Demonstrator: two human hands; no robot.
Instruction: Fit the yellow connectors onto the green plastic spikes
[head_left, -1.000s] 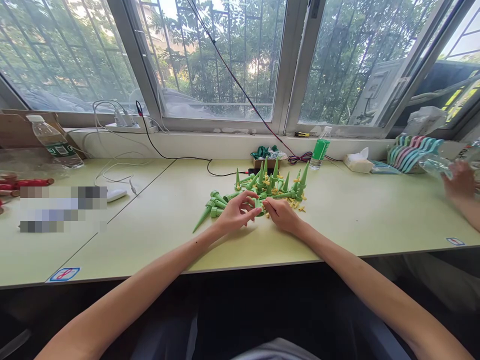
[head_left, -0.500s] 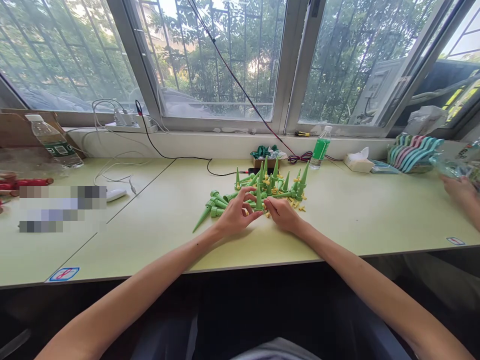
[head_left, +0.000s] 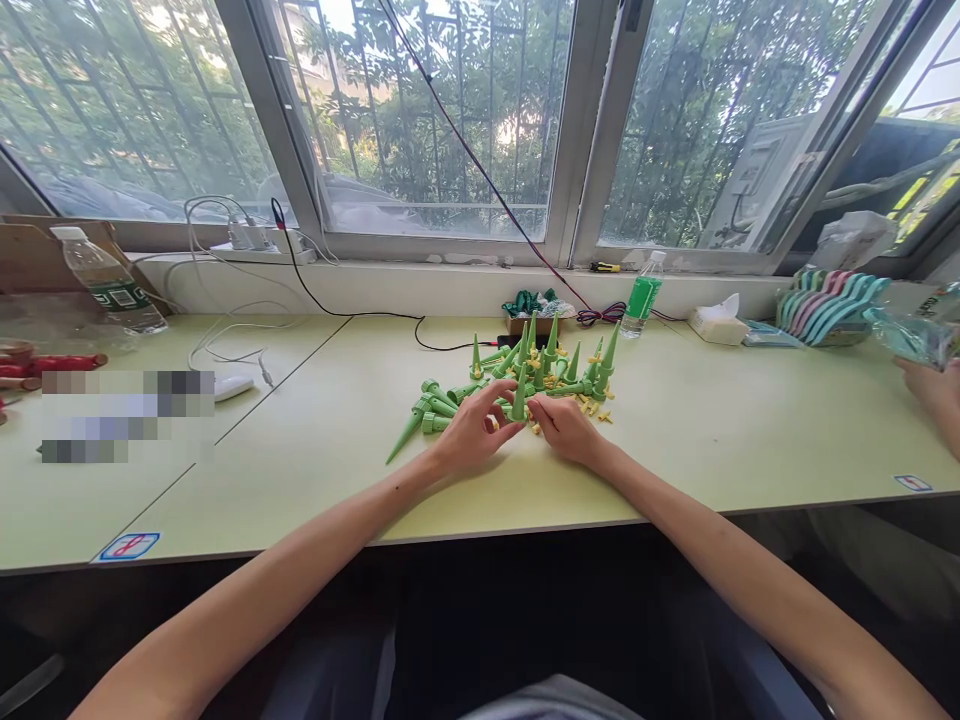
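My left hand (head_left: 472, 428) curls its thumb and fingers around the base of an upright green plastic spike (head_left: 520, 398), just above the table. My right hand (head_left: 568, 428) is closed in a pinch against the spike's right side near its base; what sits between those fingertips is hidden. Behind both hands lies a heap of similar green spikes (head_left: 606, 365), some standing point-up, others on their sides. Small yellow cross-shaped pieces (head_left: 604, 418) are scattered among them. More green spikes (head_left: 406, 432) lie to the left of my left hand.
A green-labelled bottle (head_left: 643, 295), a tissue box (head_left: 718, 325) and coloured hangers (head_left: 832, 305) stand along the back right. A black cable (head_left: 375, 315) runs over the table (head_left: 300, 450). At the right edge another person's hand (head_left: 930, 385) holds clear plastic packaging (head_left: 911, 335).
The spike between my hands has tipped slightly to the right, and my left fingers have shifted a little around it. The other person's hand has moved slightly right.
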